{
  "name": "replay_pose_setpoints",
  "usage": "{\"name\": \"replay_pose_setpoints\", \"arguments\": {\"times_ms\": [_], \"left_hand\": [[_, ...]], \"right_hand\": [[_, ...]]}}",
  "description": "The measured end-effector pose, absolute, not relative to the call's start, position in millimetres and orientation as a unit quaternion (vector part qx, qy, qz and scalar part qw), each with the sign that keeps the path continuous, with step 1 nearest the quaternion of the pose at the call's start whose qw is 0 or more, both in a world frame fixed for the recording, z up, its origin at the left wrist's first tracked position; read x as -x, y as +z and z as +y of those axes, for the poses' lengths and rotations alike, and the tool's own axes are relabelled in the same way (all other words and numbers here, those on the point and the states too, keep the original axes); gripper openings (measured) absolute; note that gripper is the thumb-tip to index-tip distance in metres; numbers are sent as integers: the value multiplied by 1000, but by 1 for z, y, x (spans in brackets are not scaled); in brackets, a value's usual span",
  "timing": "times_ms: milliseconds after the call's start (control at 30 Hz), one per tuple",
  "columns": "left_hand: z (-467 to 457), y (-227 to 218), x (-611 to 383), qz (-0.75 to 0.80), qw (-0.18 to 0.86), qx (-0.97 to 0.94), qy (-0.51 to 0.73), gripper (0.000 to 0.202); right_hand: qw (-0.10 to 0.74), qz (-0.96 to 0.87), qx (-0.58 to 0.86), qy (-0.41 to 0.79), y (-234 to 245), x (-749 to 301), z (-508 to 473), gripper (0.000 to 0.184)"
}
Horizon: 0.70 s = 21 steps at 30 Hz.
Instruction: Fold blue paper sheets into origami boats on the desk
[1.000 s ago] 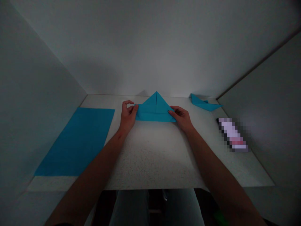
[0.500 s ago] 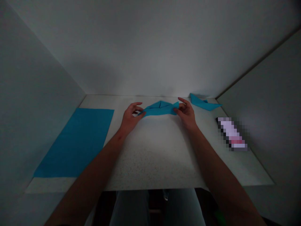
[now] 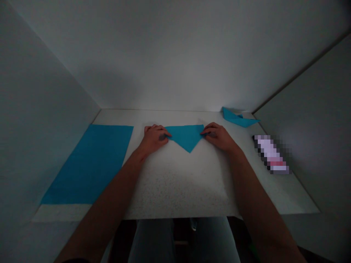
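A folded blue paper (image 3: pixel 186 136) lies flat on the tabletop, its triangular point aimed toward me. My left hand (image 3: pixel 153 138) grips its left corner, and my right hand (image 3: pixel 216 137) grips the right corner. Both hands rest low against the table, and the fingers cover the paper's ends. Farther back on the right sits a finished-looking blue paper boat (image 3: pixel 238 119), well beyond my right hand.
A flat blue paper sheet (image 3: pixel 90 164) lies along the left of the white speckled tabletop (image 3: pixel 186 186). At the right stands a pixelated, unidentifiable pink-and-white object (image 3: pixel 271 154). Pale walls rise at the back and both sides.
The blue paper has gone from a raised, bent shape to a flat triangle pointing toward me. Both hands have dropped onto the table, still at its corners.
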<state>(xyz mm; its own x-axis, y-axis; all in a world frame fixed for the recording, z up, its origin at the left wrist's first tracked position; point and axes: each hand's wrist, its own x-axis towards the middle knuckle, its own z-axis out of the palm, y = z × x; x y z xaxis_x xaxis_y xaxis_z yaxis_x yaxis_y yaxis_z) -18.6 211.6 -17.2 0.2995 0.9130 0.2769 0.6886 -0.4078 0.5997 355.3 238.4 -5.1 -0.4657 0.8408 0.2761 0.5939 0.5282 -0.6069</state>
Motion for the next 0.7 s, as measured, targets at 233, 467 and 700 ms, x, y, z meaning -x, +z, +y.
{"name": "replay_pose_setpoints", "arguments": {"times_ms": [233, 467, 700], "left_hand": [[215, -18, 20, 518, 210, -777, 289, 14], [214, -26, 14, 551, 182, -764, 282, 47], [207, -20, 12, 582, 134, -759, 258, 59]], "right_hand": [[285, -799, 464, 255, -13, -354, 240, 30], [284, -790, 514, 175, -29, -345, 247, 43], [270, -785, 549, 98, -38, -340, 248, 53]]}}
